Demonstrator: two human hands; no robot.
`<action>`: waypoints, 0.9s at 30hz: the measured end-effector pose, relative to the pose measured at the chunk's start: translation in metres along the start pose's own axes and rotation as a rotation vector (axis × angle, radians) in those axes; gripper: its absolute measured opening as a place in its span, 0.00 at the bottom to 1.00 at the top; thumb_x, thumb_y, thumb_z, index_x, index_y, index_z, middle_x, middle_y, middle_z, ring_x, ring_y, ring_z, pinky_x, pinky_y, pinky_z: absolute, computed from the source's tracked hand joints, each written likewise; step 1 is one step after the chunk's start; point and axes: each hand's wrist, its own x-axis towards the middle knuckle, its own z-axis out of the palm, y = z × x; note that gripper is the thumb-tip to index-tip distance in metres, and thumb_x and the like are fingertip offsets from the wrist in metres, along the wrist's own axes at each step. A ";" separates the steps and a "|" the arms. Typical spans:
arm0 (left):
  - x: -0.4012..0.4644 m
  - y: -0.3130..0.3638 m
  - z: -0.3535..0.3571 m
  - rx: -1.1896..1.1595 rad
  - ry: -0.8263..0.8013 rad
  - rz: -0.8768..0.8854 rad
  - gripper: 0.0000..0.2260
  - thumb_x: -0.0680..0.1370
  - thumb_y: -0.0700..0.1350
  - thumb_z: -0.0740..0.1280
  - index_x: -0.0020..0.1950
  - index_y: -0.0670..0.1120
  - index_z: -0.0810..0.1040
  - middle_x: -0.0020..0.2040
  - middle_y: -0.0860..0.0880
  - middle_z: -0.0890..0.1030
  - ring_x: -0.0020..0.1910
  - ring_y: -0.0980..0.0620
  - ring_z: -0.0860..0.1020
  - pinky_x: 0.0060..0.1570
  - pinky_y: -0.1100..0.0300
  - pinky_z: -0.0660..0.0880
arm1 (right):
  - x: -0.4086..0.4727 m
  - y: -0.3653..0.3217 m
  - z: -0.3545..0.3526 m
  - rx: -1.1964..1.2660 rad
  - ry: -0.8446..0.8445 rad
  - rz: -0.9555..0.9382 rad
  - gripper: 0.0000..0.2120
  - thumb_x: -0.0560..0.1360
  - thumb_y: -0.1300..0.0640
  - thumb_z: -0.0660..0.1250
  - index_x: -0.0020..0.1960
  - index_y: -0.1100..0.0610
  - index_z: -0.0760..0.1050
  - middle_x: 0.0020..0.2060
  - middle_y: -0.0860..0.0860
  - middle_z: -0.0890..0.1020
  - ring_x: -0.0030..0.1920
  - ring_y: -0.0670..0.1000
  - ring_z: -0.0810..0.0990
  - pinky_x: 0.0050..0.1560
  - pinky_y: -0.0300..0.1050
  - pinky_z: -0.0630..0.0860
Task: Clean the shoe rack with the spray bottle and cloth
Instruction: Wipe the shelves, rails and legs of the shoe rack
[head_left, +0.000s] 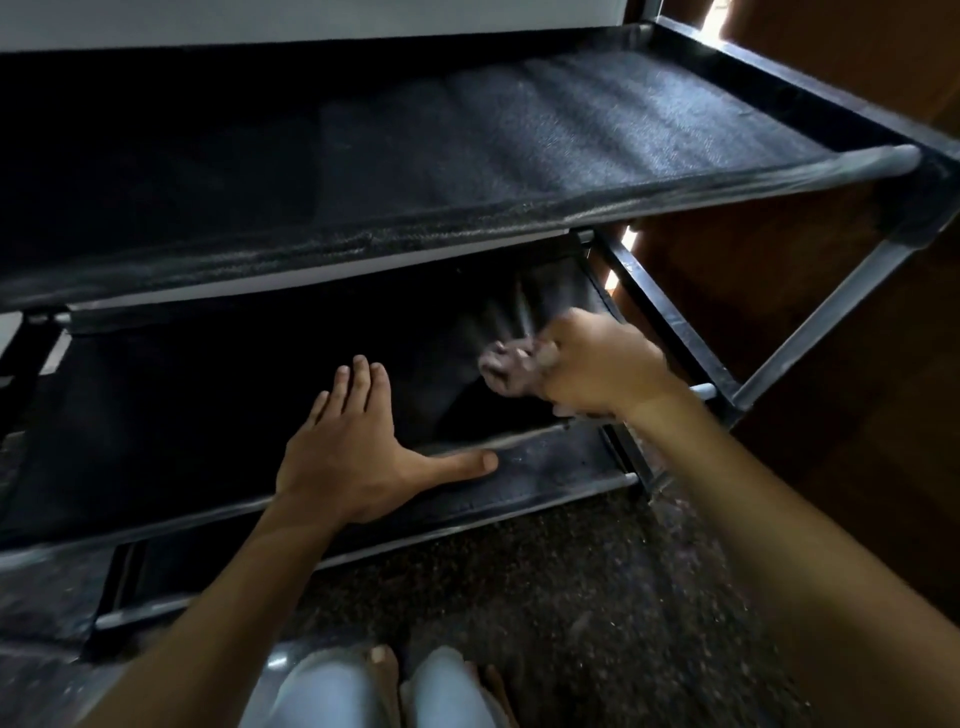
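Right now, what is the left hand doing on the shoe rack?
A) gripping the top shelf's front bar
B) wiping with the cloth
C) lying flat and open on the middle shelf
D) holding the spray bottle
C. The left hand lies with straight fingers on the middle shelf, thumb along its front edge, while the right hand holds the bunched cloth further right on the same shelf.

Dim room, low light. Floor (545, 597) dark, speckled stone look, runs from 6 o'clock out to 4 o'clock. Pale grey-white wall (311, 21) along 12 o'clock, a strip of it also showing lower at 9 o'clock. Brown wooden panel (831, 291) fills 2 to 4 o'clock, door or cabinet side, cannot tell which. Thin bright daylight gap (712, 15) at 1 o'clock beside the wood.
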 end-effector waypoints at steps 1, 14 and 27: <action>0.000 0.000 0.000 0.006 0.004 0.004 0.71 0.44 0.86 0.44 0.77 0.45 0.38 0.78 0.49 0.38 0.77 0.53 0.40 0.74 0.55 0.41 | -0.014 0.008 -0.005 -0.023 -0.031 -0.008 0.10 0.71 0.52 0.68 0.52 0.48 0.78 0.45 0.50 0.82 0.47 0.54 0.80 0.46 0.45 0.76; -0.002 0.003 -0.004 0.018 -0.028 0.001 0.70 0.45 0.86 0.44 0.76 0.45 0.36 0.77 0.48 0.36 0.76 0.53 0.38 0.74 0.54 0.41 | 0.090 0.016 -0.032 -0.026 0.299 0.059 0.17 0.74 0.56 0.65 0.62 0.57 0.74 0.60 0.60 0.76 0.60 0.63 0.75 0.53 0.49 0.72; -0.001 0.003 -0.001 0.024 -0.005 -0.014 0.70 0.45 0.86 0.44 0.77 0.45 0.38 0.78 0.49 0.38 0.76 0.53 0.40 0.75 0.54 0.42 | -0.013 0.043 -0.038 -0.227 0.094 0.109 0.09 0.71 0.55 0.69 0.51 0.52 0.78 0.36 0.50 0.74 0.41 0.56 0.74 0.40 0.43 0.68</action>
